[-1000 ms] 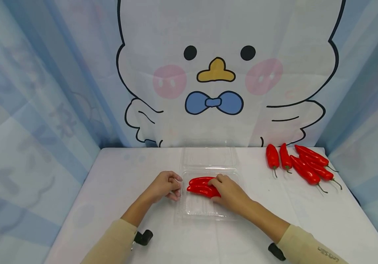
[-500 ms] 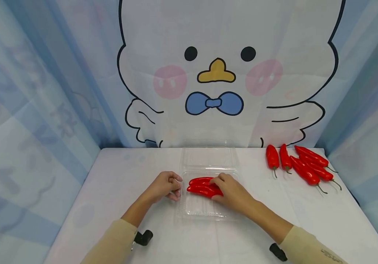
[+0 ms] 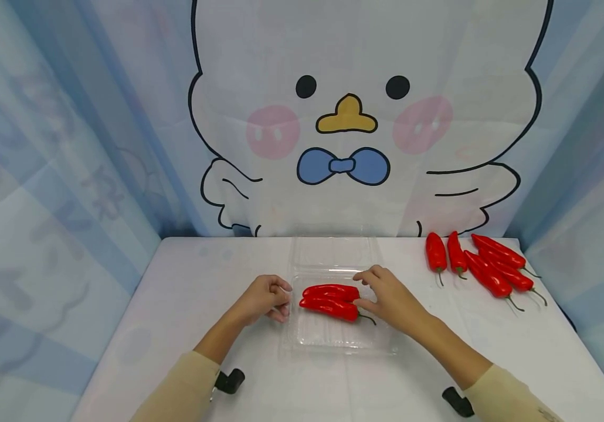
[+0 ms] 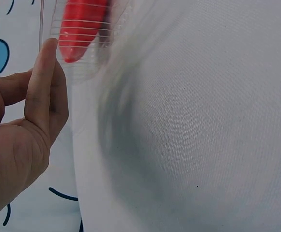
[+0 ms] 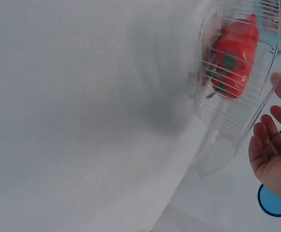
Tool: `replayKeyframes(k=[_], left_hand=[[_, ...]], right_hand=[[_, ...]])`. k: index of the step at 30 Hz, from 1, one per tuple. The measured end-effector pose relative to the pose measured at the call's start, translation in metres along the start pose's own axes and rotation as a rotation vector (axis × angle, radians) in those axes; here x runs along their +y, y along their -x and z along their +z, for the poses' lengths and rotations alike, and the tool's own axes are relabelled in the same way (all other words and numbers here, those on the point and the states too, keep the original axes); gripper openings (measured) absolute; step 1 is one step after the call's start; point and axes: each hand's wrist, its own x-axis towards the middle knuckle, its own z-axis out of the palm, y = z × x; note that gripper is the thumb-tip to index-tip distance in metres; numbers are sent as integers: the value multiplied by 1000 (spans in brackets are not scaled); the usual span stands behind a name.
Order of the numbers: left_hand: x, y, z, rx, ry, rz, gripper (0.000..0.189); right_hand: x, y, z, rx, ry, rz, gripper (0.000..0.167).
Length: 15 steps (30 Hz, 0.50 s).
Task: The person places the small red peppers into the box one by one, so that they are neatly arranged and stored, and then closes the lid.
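Observation:
Red chili peppers lie side by side in a clear plastic clamshell box, its lid laid back. In the head view I see a front pepper with its stem to the right and a rear pepper. Green caps show through the box wall in the right wrist view, partly blurred. My left hand is at the box's left edge, a fingertip touching its side in the left wrist view. Over the box's right side, my right hand has its fingers spread and holds nothing, close to the peppers' stem ends.
Several more red peppers lie at the table's back right, stems pointing toward the front right. A white cloth covers the table. Behind it hangs a printed curtain, with blue curtains on both sides.
My right hand has let go of the front pepper and drawn back to the right, so the stem now shows. My left hand has stayed at the box's left edge.

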Motion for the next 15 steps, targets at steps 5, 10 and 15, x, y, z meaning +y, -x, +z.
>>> replayKeyframes(k=[5,10,15], left_hand=[[0,0,0,3,-7,5,21],[-1,-1,0,5,-6,2,21],[-1,-1,1,6,-4,-3,21]], right_hand=[[12,3,-8,38,-16,26,53],[27,4,-17,72,-33,78,55],[44,6,-25,126,4,115,58]])
